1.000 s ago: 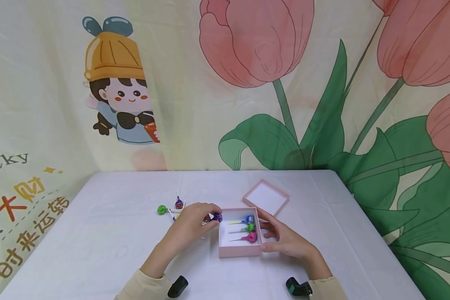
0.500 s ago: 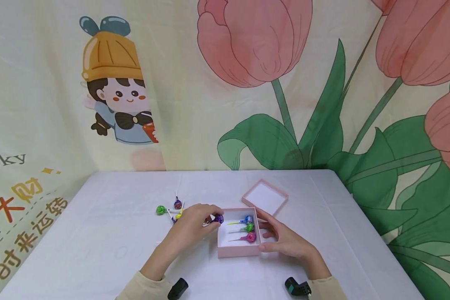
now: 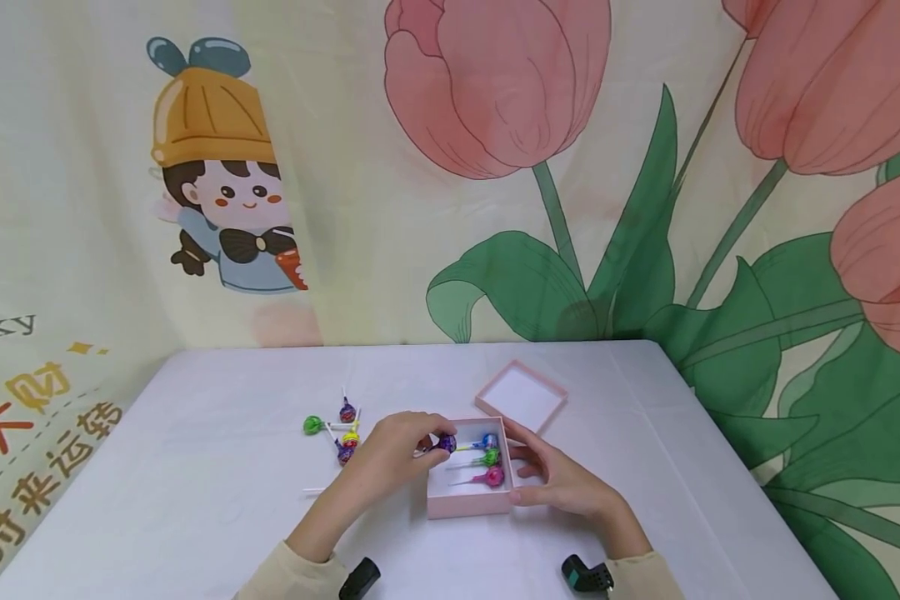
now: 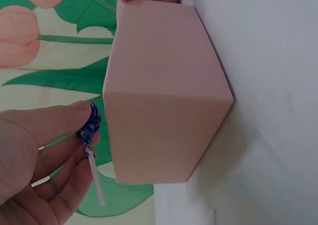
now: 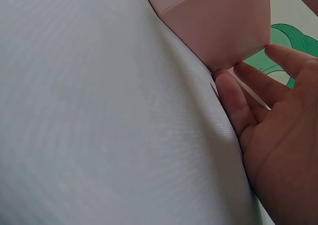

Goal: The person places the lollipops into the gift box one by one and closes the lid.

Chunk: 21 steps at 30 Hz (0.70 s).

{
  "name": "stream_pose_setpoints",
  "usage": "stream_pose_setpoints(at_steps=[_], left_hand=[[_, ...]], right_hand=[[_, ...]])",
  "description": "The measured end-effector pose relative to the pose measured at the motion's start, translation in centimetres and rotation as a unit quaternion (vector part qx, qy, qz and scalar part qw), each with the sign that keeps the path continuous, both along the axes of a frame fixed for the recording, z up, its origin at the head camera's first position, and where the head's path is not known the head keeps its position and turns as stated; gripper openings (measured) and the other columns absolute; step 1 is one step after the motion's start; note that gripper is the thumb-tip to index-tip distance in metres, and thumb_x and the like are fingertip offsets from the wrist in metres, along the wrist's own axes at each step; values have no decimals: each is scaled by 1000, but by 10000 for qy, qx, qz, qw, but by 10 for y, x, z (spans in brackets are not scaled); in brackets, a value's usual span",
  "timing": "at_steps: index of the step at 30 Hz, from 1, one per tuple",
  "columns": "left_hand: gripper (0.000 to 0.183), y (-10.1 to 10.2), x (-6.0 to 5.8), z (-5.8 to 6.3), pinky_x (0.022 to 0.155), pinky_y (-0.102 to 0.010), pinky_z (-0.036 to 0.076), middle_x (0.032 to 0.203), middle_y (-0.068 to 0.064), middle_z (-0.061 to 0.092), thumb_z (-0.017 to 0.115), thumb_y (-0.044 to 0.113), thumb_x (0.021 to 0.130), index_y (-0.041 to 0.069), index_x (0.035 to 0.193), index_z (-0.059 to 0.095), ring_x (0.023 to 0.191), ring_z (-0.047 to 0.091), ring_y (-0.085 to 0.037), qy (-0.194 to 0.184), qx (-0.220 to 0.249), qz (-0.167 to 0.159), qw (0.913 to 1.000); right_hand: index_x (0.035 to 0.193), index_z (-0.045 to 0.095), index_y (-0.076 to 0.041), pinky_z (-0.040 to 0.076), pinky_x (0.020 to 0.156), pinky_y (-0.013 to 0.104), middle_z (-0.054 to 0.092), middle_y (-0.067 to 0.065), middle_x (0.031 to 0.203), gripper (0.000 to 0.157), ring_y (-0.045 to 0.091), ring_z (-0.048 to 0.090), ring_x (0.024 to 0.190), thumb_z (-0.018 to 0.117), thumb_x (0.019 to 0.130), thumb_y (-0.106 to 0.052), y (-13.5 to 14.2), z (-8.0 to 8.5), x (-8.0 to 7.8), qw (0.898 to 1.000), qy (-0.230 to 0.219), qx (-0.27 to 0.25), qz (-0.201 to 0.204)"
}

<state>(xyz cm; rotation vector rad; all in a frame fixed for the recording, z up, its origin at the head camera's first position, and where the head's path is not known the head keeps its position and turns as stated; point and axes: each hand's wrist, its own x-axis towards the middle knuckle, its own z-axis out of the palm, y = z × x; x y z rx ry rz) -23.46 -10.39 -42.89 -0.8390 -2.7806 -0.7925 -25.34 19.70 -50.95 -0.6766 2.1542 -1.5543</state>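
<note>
Between its thumb and fingers, my left hand (image 3: 401, 450) pinches a lollipop (image 3: 447, 442) with a dark purple-blue wrapper. Its white stick (image 4: 97, 183) points away from the fingertips in the left wrist view. The candy overlaps the left part of an open pink box (image 3: 468, 506). Inside lie a blue lollipop (image 3: 487, 442), a green lollipop (image 3: 491, 457) and a pink lollipop (image 3: 493, 476), side by side with their sticks to the left. My right hand (image 3: 562, 475) touches the box's right side, index finger at the back corner and thumb near the front one.
Several loose lollipops lie left of the box, among them a green one (image 3: 312, 425) and a purple one (image 3: 347, 412). A white stick (image 3: 313, 492) shows beside my left forearm. The pink lid (image 3: 521, 396) lies inner side up behind the box on the white table (image 3: 195, 467).
My left hand has carried the purple-blue lollipop a little rightward, from the box's left edge to over its left part. My right hand has stayed at the box. The head view shifted slightly.
</note>
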Motion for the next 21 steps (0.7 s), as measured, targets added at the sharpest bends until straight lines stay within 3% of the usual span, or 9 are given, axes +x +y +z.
stream_pose_setpoints(at_steps=[14, 21], left_hand=[[24, 20, -5, 1, 74, -25, 52, 96, 8, 72, 82, 16, 95, 13, 118, 76, 82, 63, -11, -368, 268, -708, 9965], [19, 29, -7, 1, 74, -23, 53, 93, 8, 73, 84, 14, 93, 14, 111, 75, 81, 63, -6, -451, 274, -1007, 9935]], right_hand=[[171, 20, -28, 46, 111, 29, 27, 7, 174, 100, 32, 42, 149, 82, 93, -34, 1, 0, 1, 9997, 216, -72, 131], [171, 19, -24, 46, 111, 29, 26, 6, 174, 100, 33, 42, 149, 82, 93, -29, 2, -1, 0, 9987, 308, -278, 284]])
